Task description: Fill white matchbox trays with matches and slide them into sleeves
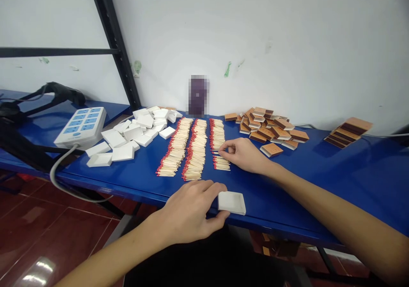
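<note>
Your left hand (198, 210) grips the white tray (232, 202) by its left end, thumb on the near side and fingers on the far side. The tray sits hollow side up over the front edge of the table (345, 172), its long axis running roughly left to right; whether it rests there or hangs just above, you cannot tell from here.

Your right hand (245, 154) is the nearer one to the right row (217, 134) of matches. It comes in from the right, fingertips drawn narrow at the gap that parts this row from the near group (221, 163); whether a match is pinched there cannot be told.

The sticks lie crosswise, red heads to your left, so their length runs much the same way as the tray's. The tray lies toward you from the near group, slightly to its right, with bare table between.
</note>
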`<state>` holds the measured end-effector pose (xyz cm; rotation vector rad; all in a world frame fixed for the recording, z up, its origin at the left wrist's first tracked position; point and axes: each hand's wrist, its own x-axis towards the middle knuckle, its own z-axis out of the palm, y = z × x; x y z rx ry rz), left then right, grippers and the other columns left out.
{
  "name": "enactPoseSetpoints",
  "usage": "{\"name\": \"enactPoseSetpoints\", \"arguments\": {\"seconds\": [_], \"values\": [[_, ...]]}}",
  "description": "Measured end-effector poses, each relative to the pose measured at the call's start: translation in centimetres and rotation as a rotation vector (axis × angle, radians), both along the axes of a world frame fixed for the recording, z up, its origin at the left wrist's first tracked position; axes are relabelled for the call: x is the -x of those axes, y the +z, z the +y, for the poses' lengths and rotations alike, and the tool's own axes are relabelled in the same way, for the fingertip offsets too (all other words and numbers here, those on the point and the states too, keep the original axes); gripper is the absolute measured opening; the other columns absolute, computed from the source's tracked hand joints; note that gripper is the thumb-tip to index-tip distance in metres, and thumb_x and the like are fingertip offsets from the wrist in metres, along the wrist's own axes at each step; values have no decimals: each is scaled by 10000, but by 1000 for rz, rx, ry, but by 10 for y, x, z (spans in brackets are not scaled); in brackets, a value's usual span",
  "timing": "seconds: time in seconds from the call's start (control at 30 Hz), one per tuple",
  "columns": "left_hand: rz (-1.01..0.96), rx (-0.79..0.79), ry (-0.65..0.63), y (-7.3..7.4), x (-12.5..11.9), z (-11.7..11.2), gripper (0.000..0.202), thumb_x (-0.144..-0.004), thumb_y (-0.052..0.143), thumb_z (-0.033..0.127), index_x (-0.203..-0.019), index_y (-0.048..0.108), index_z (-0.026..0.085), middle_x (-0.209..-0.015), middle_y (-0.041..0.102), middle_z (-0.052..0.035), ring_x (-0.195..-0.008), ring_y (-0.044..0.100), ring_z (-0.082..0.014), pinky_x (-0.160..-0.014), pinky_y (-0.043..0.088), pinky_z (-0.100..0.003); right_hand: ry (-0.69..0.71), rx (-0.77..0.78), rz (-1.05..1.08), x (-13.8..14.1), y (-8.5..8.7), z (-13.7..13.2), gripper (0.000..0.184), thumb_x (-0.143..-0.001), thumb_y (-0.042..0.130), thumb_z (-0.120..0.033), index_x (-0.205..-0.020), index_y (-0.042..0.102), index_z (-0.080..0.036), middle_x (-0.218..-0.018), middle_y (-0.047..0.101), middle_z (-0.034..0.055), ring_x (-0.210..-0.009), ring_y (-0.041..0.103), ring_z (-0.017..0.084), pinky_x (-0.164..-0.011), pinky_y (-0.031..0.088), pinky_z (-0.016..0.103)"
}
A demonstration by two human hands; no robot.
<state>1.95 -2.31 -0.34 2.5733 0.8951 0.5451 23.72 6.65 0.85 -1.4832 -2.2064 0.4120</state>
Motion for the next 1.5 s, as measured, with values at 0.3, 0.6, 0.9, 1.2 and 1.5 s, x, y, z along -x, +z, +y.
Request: {"name": "enactPoseSetpoints", "arguments": {"seconds": [0.3,0.6,0.9,1.2,1.5], "values": [[4,12,-2,-1,1,-2,291,-900,563,327,-1157,568,190,-1011,669,-58,-930,653,-253,-812,514,-382,-43,-72,70,-1,-4,2,277,-836,557,-369,-796,734,-160,-477,419,-48,-481,344,100,-538,286,266],[6,-20,0,0,1,-2,296,-904,562,332,-1162,565,187,-995,671,-59,-896,651,-252,-779,508,-380,-36,-63,25,0,-5,3,305,-845,545,-371,-805,755,-154,-474,429,-41,-480,328,101,-556,297,273],[6,-23,0,-1,0,1,293,-905,560,331,-1163,561,193,-984,662,-48,-902,647,-249,-782,510,-378,-16,-69,0,0,-5,3,335,-852,530,-373,-843,778,-148,-457,341,-53,-484,270,96,-547,281,272],[1,-23,-1,-2,0,0,297,-901,562,336,-1160,563,192,-997,665,-48,-902,648,-250,-787,512,-382,-18,7,53,-2,-4,3,288,-813,565,-364,-813,762,-155,-486,425,-36,-492,334,98,-521,284,261],[-12,-18,-9,-1,0,1,285,-895,569,318,-1148,571,188,-985,669,-45,-892,649,-241,-776,506,-367,-34,-46,98,-5,-9,0,313,-845,553,-398,-806,747,-155,-488,429,-39,-493,329,98,-518,284,258]]}}
